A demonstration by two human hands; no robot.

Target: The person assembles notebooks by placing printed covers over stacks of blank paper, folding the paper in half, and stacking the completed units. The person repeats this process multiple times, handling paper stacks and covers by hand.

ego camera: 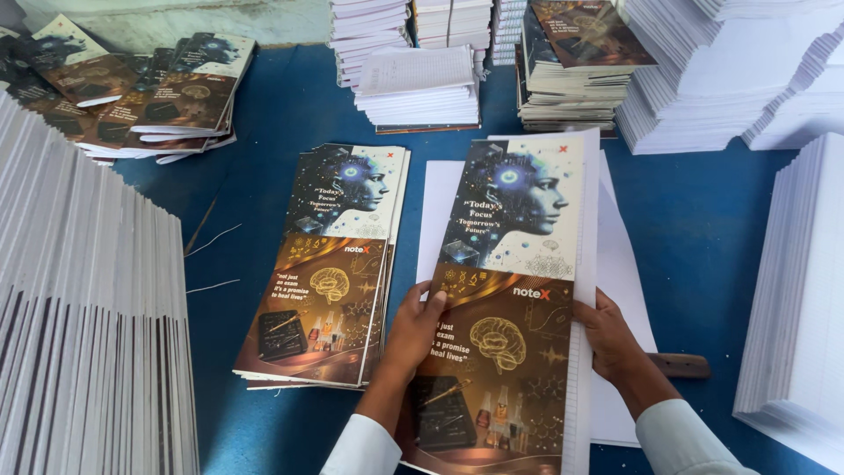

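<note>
- The left hand grips the left edge of a long printed cover, thumb on top and fingers curled under it.
- The right hand pinches the cover's right edge, thumb on top, at about the same height.
- The cover lies lengthwise away from the person, on a stack of white sheets on the blue tabletop; its upper half shows a bluish head in profile, its lower half a golden brain on brown.
- The cover's right edge lies along ruled white paper that shows just beside it.
- A pile of like covers lies just left of the left hand, flat on the tabletop, slightly fanned.
- A brown handle pokes out from beside the right wrist, touching the white sheets.
- More covers lie spread at the far left corner.
- White paper stacks stand along the far edge, one topped by a cover.
- Tall stacks fill the left side, and another the right.
- Loose threads lie on the tabletop by the left stack.
</note>
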